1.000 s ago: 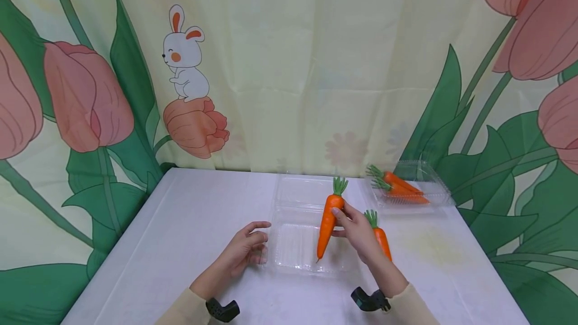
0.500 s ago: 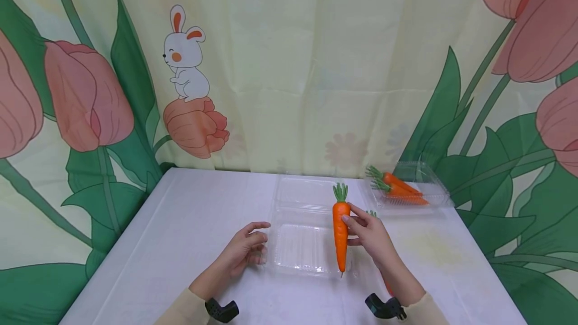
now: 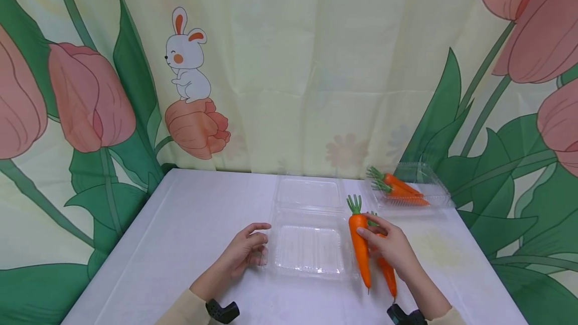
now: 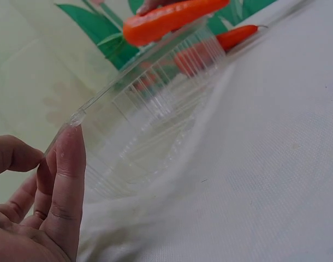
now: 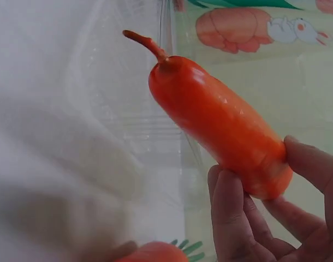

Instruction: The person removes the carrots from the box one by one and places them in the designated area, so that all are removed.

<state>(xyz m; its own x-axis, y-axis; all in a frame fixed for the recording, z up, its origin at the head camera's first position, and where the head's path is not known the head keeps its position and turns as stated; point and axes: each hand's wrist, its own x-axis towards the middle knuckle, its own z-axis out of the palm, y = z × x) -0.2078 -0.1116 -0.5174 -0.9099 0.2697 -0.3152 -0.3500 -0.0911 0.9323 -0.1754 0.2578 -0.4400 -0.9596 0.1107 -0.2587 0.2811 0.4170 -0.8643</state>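
Right hand [image 3: 394,248]: clamped on leafy carrot [image 3: 359,246], thumb and fingers at upper part
Leafy carrot: raised just right of clear container [image 3: 311,251]
Left hand [image 3: 245,248]: pinching left rim of clear container
Second carrot [image 3: 388,278]: lying on table [image 3: 203,207], under right hand
Rear container [image 3: 437,192]: holding more carrots [image 3: 401,190]

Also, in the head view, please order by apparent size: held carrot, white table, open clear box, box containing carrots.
From largest to smallest:
white table
open clear box
box containing carrots
held carrot
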